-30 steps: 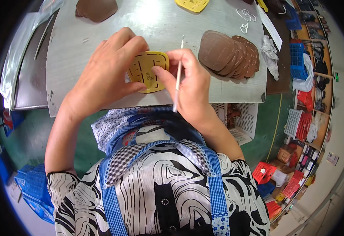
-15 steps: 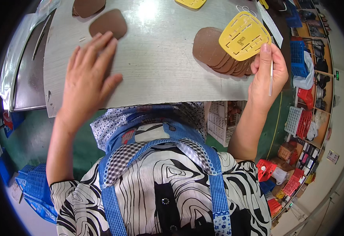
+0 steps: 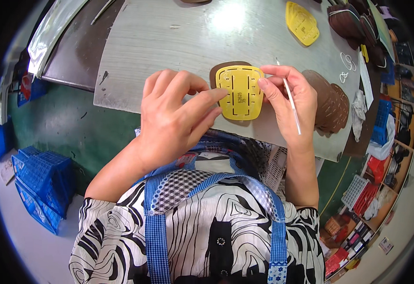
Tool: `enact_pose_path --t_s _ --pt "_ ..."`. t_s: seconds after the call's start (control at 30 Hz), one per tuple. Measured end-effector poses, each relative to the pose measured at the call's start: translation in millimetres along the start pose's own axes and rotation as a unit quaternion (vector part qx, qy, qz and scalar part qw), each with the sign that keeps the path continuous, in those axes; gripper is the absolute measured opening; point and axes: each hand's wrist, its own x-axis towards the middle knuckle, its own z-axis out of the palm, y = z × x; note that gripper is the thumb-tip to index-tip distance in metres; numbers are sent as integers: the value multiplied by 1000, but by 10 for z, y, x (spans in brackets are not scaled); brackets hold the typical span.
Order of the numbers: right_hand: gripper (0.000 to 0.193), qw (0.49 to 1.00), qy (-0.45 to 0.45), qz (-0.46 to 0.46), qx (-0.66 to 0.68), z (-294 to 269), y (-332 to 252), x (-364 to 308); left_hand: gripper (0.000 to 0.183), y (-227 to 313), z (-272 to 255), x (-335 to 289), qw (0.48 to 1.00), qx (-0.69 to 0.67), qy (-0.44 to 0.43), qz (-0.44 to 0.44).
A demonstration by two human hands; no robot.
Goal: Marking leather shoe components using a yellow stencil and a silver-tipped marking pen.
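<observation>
A yellow plastic stencil (image 3: 241, 106) with slots lies over a brown leather-like piece (image 3: 216, 72), whose edge shows at the top left and bottom. My right hand (image 3: 294, 102) pinches the stencil's right edge between thumb and finger. The same hand also keeps a thin white pen-like stick (image 3: 292, 106), slanting across its fingers. My left hand (image 3: 173, 106) is curled at the stencil's left side, index fingertip on its edge and thumb close below. Just right of my right hand is a fanned stack of brown pieces (image 3: 332, 102).
Another yellow stencil (image 3: 302, 23) lies at the back of the grey table (image 3: 150, 57). Bundles of dark pieces (image 3: 346, 21), white string loops (image 3: 346, 61) and a crumpled wrapper (image 3: 358, 113) are at the right. Blue crates (image 3: 41, 182) stand on the floor at left.
My left hand has moved right and nearer from the single brown piece at the far left. A brown piece is now under the stencil, and both hands have come together at it.
</observation>
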Motion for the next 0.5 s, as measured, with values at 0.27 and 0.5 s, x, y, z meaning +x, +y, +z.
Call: enact_pose_path --t_s 0.27,0.5 --pt "20 988 15 -17 -152 24 10 102 45 39 107 2 997 42 -30 -56" --pt "21 968 -15 -70 -241 22 -49 130 48 65 126 0 996 61 -37 -62"
